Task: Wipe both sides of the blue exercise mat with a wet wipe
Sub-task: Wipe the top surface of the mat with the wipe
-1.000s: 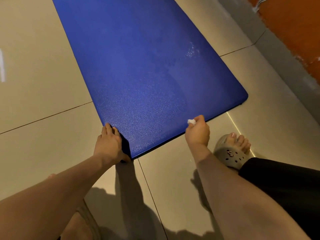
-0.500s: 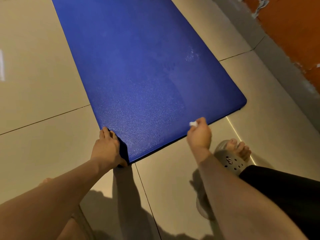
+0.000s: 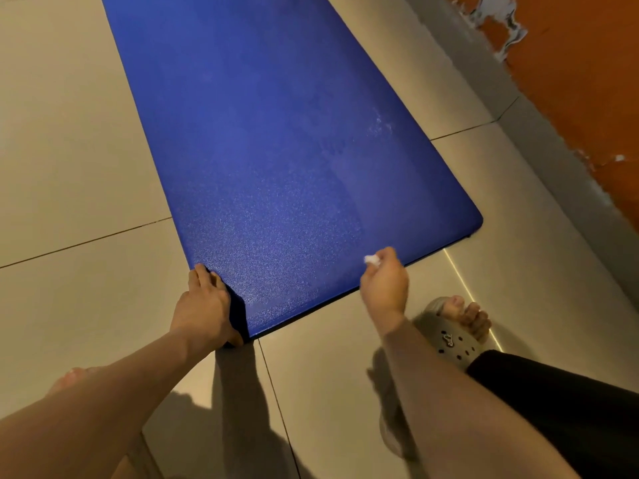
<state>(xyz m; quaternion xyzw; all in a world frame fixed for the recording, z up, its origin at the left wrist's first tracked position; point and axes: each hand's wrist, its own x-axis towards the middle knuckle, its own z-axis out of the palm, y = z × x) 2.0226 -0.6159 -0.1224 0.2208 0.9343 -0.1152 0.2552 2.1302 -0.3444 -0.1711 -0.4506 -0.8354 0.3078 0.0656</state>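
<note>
Apparently readying the flip, the left hand (image 3: 204,302) grips the near corner of the mat (image 3: 276,150) lying flat on the floor (image 3: 69,133), while the right hand (image 3: 383,285), pinching the balled wipe (image 3: 371,260), must likely catch the edge beside it.

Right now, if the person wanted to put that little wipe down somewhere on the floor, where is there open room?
Bare tile floor lies open left of the blue mat, and a narrower strip runs between the mat and the grey wall base. Near the mat's end it is crowded: left hand, right hand with the wipe, sandalled foot.
</note>
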